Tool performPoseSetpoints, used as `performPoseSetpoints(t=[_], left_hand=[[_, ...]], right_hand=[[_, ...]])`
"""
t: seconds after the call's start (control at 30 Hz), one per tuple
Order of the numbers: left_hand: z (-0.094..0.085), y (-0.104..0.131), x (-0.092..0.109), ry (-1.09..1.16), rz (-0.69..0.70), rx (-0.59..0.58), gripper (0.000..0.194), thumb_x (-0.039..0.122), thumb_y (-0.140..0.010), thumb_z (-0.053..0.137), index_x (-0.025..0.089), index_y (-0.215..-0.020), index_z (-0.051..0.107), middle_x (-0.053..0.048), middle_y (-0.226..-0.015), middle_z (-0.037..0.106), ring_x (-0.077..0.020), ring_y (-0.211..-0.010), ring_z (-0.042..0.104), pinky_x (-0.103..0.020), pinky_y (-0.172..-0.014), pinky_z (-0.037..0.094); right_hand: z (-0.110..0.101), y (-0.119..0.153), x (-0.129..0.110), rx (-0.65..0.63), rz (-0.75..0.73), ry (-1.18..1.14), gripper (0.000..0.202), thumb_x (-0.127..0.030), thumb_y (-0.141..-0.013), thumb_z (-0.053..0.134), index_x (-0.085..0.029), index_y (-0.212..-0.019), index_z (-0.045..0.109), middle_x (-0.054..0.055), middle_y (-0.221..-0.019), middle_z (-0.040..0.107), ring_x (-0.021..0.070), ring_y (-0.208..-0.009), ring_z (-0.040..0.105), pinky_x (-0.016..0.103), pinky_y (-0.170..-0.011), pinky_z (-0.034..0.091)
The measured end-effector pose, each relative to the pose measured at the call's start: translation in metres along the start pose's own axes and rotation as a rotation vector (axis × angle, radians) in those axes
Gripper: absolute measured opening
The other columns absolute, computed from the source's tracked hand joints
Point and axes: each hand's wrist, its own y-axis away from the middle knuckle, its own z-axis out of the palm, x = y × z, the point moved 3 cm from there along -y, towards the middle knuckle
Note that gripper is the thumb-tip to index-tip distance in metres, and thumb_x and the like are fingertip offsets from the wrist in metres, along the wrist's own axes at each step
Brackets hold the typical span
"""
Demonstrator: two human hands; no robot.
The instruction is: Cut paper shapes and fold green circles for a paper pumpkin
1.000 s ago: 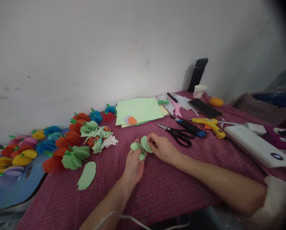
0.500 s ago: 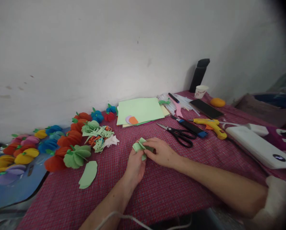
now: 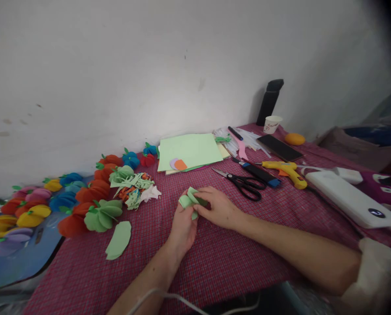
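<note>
My left hand is closed on a bunch of folded light green paper pieces, held just above the tablecloth. From the other side, my right hand pinches the same green paper between thumb and fingers. Part of the paper is hidden behind the fingers. A small stack of loose green cut paper lies on the cloth to the left. Beyond it stands a finished light green paper pumpkin. Black-handled scissors rest open on the cloth past my right hand.
Many-coloured paper pumpkins crowd the left side by paper scraps. Paper sheets lie by the wall. To the right are a box cutter, yellow glue gun, phone, paper cup and white power bank.
The view has shifted slightly, so everything sits a little further left. Both hands stay on the green paper, with its folds turned only slightly.
</note>
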Motion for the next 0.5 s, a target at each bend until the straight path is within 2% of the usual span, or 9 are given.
performPoseSetpoints(t=[0.17, 0.27, 0.4, 0.5], left_hand=[[0.001, 0.002, 0.003, 0.053, -0.049, 0.082, 0.024, 0.007, -0.064, 0.058, 0.017, -0.086, 0.059, -0.001, -0.085, 0.062, -0.0103, -0.077, 0.055, -0.023, -0.076, 0.039], [0.003, 0.003, 0.007, 0.142, -0.123, 0.085, 0.012, 0.018, -0.070, 0.055, 0.016, -0.081, 0.060, -0.002, -0.082, 0.062, -0.0120, -0.075, 0.056, -0.026, -0.076, 0.041], [0.006, 0.003, 0.009, 0.201, -0.163, 0.041, 0.021, 0.029, -0.077, 0.046, 0.016, -0.084, 0.060, -0.003, -0.085, 0.062, -0.0146, -0.078, 0.056, -0.029, -0.078, 0.043], [0.005, 0.002, 0.008, 0.184, -0.167, 0.038, 0.020, 0.027, -0.077, 0.043, 0.015, -0.080, 0.060, -0.003, -0.081, 0.062, -0.0141, -0.076, 0.056, -0.029, -0.077, 0.043]], right_hand=[[0.002, -0.001, 0.006, -0.047, 0.023, -0.002, 0.021, -0.020, -0.083, 0.046, -0.019, -0.096, 0.063, 0.005, -0.094, 0.062, 0.0159, -0.090, 0.052, 0.029, -0.081, 0.040], [0.003, 0.000, 0.010, -0.066, 0.056, 0.004, 0.025, -0.019, -0.085, 0.042, -0.020, -0.103, 0.060, 0.005, -0.093, 0.062, 0.0159, -0.089, 0.054, 0.028, -0.079, 0.041], [0.001, 0.001, 0.014, -0.018, 0.158, 0.045, 0.038, -0.019, -0.083, 0.044, -0.020, -0.122, 0.043, 0.006, -0.104, 0.060, 0.0165, -0.090, 0.056, 0.028, -0.076, 0.042], [-0.001, 0.001, 0.009, -0.061, 0.105, 0.132, 0.025, -0.018, -0.084, 0.043, -0.019, -0.105, 0.055, 0.006, -0.094, 0.060, 0.0161, -0.086, 0.054, 0.027, -0.074, 0.041]])
